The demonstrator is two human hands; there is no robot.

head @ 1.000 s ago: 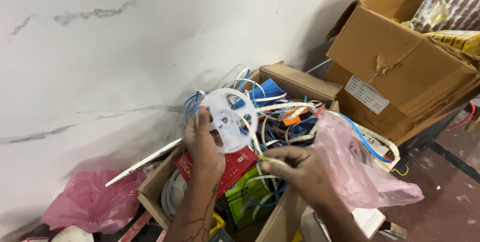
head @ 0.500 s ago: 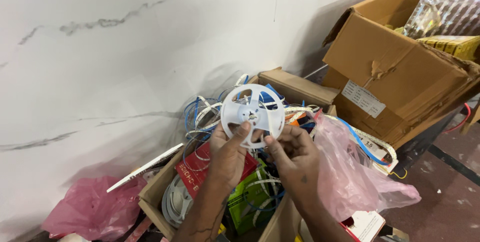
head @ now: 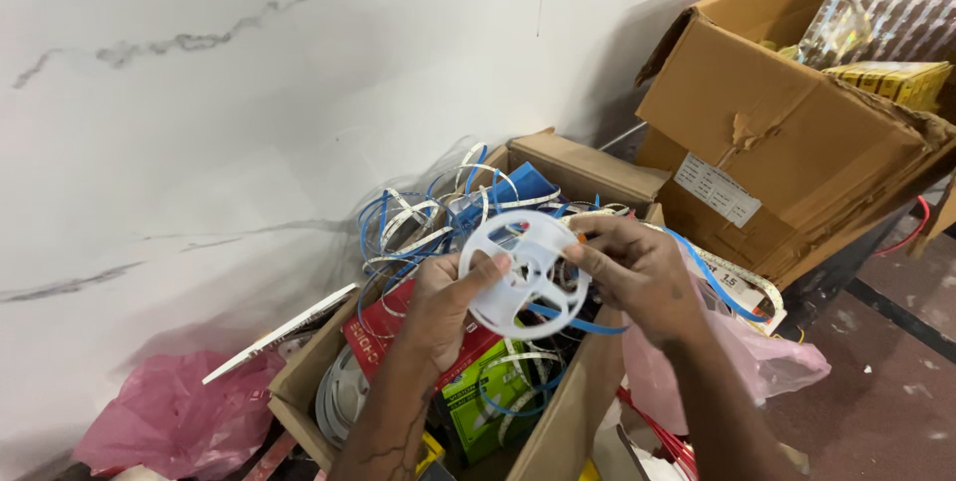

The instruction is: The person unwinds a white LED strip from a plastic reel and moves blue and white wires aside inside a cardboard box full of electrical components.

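Both hands clamped on white plastic reel [head: 525, 273]: left hand [head: 450, 304] at 8 o'clock, right hand [head: 637, 274] at 3. Blue-white strip tangle [head: 428, 222] in open carton [head: 578, 411] beneath; unwinding seems underway, steady grip needed.

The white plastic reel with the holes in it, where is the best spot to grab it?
Probably by its round rim. The white reel is thin, flat and spoked, so a pinch across the edge grips well. The left hand comes from the left with its thumb on the face; the right hand pinches the right edge. A blue strip trails from below, so the sides look safer.
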